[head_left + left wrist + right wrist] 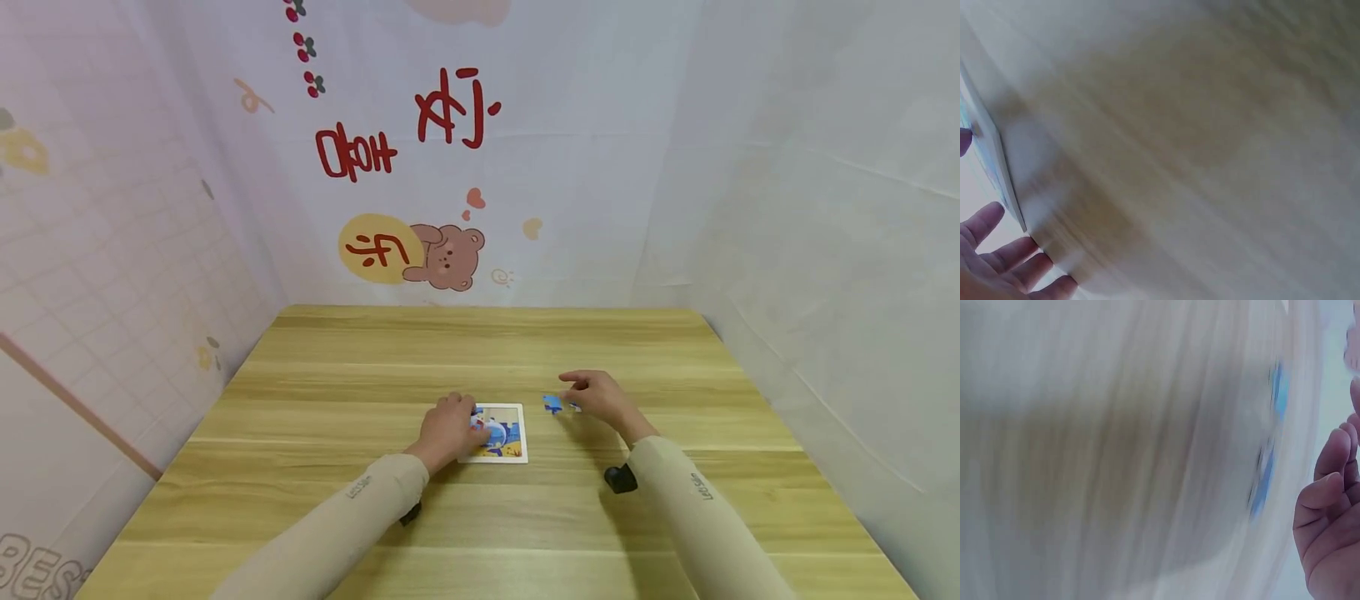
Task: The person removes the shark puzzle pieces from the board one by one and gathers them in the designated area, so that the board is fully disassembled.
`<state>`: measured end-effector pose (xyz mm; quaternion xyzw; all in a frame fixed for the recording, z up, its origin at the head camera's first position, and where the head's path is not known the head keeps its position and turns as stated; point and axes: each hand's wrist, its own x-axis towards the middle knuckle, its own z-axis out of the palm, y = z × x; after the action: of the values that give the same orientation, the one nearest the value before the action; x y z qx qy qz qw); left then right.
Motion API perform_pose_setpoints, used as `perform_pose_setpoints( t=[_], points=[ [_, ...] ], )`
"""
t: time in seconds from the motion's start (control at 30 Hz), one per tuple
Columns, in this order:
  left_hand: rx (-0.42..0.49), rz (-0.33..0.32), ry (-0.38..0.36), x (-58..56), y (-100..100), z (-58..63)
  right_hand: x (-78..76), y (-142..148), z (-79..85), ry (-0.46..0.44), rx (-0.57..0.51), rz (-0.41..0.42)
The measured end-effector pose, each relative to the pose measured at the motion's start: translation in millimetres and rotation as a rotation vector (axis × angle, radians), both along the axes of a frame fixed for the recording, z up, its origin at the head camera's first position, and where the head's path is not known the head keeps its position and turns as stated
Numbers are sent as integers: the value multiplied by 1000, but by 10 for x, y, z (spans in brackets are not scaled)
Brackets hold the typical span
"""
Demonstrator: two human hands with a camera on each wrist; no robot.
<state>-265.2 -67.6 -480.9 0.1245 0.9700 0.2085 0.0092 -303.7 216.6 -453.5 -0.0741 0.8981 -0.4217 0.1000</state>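
A small picture puzzle in a white-framed tray (524, 435) lies flat on the wooden table, its picture blue and yellow. My left hand (444, 429) rests at its left side, thumb over the picture. In the left wrist view, one fingertip meets the tray edge (1005, 178) and the other fingers lie spread on the table. To the right of the tray lie two loose blue puzzle pieces, a left one (552, 403) and a right one (575, 407) partly hidden by my right hand (602, 398). That hand hovers over them with loosely bent fingers, nothing between them.
The wooden table (480, 517) reaches to a printed cloth backdrop (570, 167) behind it. Cloth walls stand at the left and right sides. A dark wrist camera (620, 478) hangs under the right forearm.
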Motion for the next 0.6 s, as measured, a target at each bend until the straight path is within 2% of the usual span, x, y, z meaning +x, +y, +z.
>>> perform_pose_setpoints(
  t=[0.27, 0.4, 0.6],
  points=[
    [191, -61, -46, 45, -278, -25, 123, -702, -80, -11, -68, 25],
    [208, -74, -46, 51, -365, -38, 142, -922, -163, 13, -74, 54],
    [190, -67, -30, 88, -317, -51, 148, -1072, -246, 21, -54, 79]
  ],
)
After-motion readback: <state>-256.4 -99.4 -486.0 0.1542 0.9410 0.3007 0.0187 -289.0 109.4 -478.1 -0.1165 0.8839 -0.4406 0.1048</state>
